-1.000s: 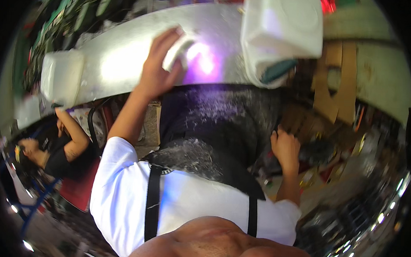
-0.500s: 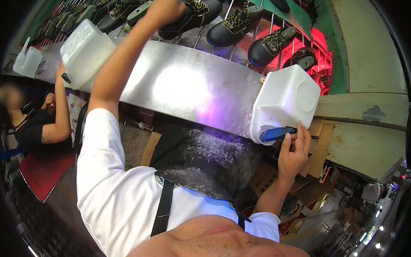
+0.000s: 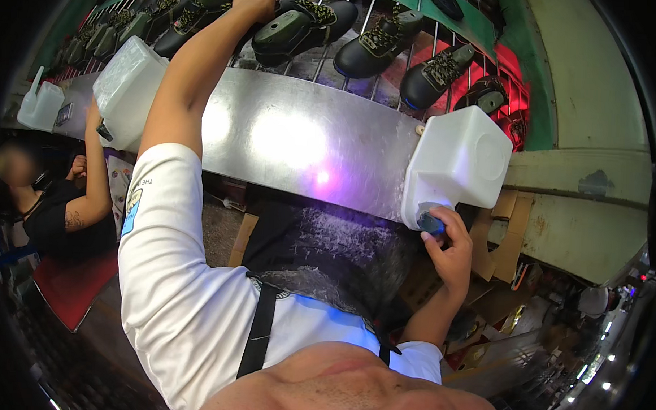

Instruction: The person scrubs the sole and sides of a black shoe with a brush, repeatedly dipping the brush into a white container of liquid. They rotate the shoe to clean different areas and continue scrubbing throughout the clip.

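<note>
My left hand [image 3: 255, 5] reaches up to the rack, its fingers stretched toward the black shoes and partly cut off by the upper edge. Just below and right of it stands a black shoe [image 3: 290, 37] with an olive-green block at its heel end and patterned laces. My right hand [image 3: 451, 247] is closed round a short blue, dark-tipped tool [image 3: 430, 221]; its exact kind is unclear. The tool's tip is at the near end of a white plastic container [image 3: 456, 155], at the right end of the metal ledge [image 3: 296, 95].
Several more black shoes [image 3: 377, 44] stand along the barred rack, with red light at its right end. A translucent container [image 3: 130, 82] and a spouted bottle [image 3: 41, 104] are at the left. There a co-worker [image 3: 60, 214] sits, one arm raised to the ledge. Cardboard [image 3: 501, 243] stands at the right.
My left hand has moved off the black shoe, up and left. My right hand has shifted left and down with the blue tool, which now points more toward the container's near end.
</note>
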`<action>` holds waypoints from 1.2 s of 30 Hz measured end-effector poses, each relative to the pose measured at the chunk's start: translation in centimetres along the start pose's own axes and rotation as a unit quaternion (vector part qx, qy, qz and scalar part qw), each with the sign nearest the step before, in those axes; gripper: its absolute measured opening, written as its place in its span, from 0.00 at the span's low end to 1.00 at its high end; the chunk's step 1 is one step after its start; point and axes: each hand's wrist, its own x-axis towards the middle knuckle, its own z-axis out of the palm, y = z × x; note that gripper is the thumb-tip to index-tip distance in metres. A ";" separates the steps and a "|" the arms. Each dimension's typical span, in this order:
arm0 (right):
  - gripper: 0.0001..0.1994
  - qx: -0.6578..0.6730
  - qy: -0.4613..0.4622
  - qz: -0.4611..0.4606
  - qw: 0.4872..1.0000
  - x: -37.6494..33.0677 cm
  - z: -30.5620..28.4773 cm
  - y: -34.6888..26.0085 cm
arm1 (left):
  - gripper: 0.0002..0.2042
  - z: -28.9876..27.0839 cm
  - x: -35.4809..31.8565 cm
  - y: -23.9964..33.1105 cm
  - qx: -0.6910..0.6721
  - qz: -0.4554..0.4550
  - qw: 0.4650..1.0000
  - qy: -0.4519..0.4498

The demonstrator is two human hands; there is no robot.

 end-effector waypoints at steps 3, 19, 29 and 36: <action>0.22 -0.021 -0.010 0.015 1.000 -0.3 0.2 -0.2 | 0.44 -2.8 -3.3 -0.7 -0.019 -0.041 0.999 0.024; 0.12 0.205 0.244 0.072 0.945 -0.6 1.6 4.3 | 0.34 -3.2 -24.4 7.0 -0.509 0.280 0.763 0.284; 0.12 0.098 0.151 0.017 0.984 -0.2 0.9 6.9 | 0.36 -1.1 -27.2 11.6 -0.441 0.400 0.801 0.056; 0.11 0.158 0.101 0.083 0.979 0.1 -0.4 7.1 | 0.26 -1.8 -25.4 12.3 -0.454 0.326 0.829 0.022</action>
